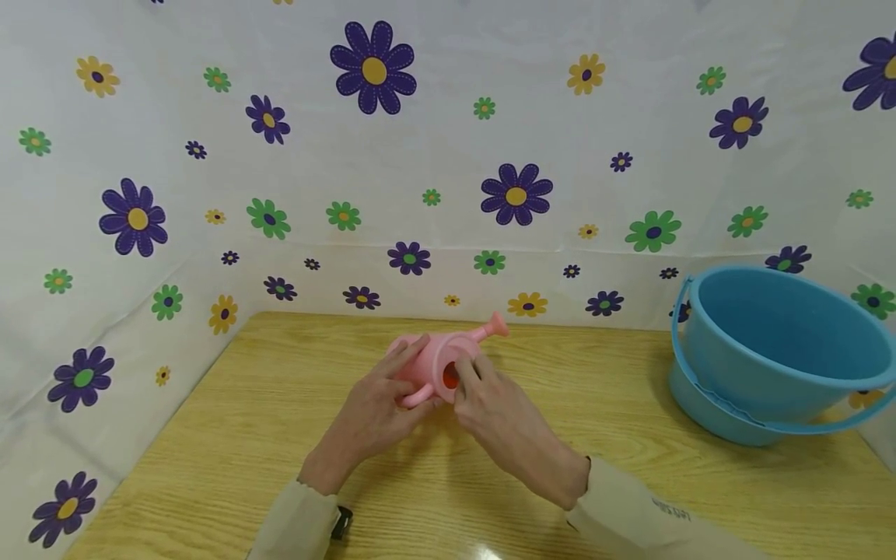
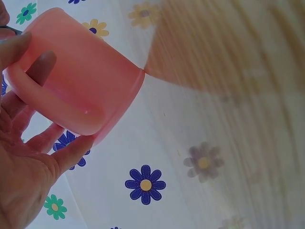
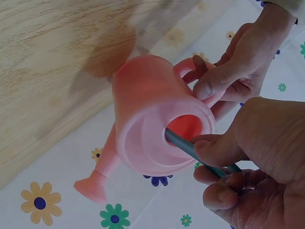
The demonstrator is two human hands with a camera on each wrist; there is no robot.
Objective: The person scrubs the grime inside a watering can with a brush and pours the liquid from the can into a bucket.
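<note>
A pink toy watering can (image 1: 428, 362) is tilted over the table, its round opening facing the right hand and its spout (image 1: 483, 332) pointing to the back right. My left hand (image 1: 374, 408) grips it at the handle (image 2: 57, 102), with fingers spread along the body. My right hand (image 1: 500, 420) is at the opening. In the right wrist view its thumb and fingers pinch a thin dark grey-green rod (image 3: 183, 145), whose far end goes through the opening and is hidden inside. Red-orange shows within the can.
A large blue bucket (image 1: 752, 397) with its handle hanging down stands at the right of the wood-grain table (image 1: 231, 435). White cloth (image 1: 448, 132) with printed flowers rises behind the table and along its left side.
</note>
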